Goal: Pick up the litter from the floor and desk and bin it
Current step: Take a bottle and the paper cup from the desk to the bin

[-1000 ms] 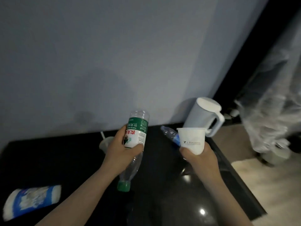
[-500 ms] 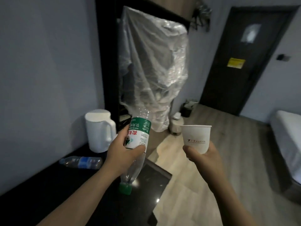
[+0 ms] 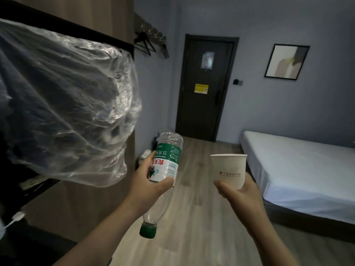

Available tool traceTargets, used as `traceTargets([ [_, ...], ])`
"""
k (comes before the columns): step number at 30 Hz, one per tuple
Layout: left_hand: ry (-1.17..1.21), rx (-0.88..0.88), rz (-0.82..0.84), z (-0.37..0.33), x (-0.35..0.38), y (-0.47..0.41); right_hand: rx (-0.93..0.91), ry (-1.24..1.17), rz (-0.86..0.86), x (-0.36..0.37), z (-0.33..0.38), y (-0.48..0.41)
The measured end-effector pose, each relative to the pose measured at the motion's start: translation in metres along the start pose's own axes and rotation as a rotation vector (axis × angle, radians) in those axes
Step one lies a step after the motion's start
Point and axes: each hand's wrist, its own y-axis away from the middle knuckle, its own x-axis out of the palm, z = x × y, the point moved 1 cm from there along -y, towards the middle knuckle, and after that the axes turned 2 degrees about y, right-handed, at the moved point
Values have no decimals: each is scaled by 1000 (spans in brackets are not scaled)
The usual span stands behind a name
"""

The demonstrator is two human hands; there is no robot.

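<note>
— What's in the left hand (image 3: 148,187)?
— A clear water bottle (image 3: 166,164), upside down, green cap (image 3: 147,230) below the fingers (image 3: 149,159).
— And the right hand (image 3: 240,194)?
— A white paper cup (image 3: 228,169), upright, rim above the fingertips (image 3: 222,186).

Left: passage is blocked by bulging plastic sheeting (image 3: 63,112).
Right: room is bounded by the bed (image 3: 299,169).
Ahead: open floor (image 3: 201,217) is left between them, ended by the closed door (image 3: 205,104).
</note>
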Motion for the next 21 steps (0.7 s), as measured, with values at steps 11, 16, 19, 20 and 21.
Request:
traceTargets([
  [11, 30, 56, 168, 46, 89, -157, 37, 86, -156, -14, -52, -150],
  [16, 46, 59, 164, 62, 97, -258, 48, 95, -190, 15, -53, -240],
  [19, 19, 44, 193, 75, 103, -318, 62, 117, -212, 31, -59, -294],
  [20, 23, 29, 208, 82, 107, -337, 73, 124, -213, 36, -64, -311],
  [21, 26, 13, 219, 91, 111, -355, 86, 133, -213, 41, -70, -328],
])
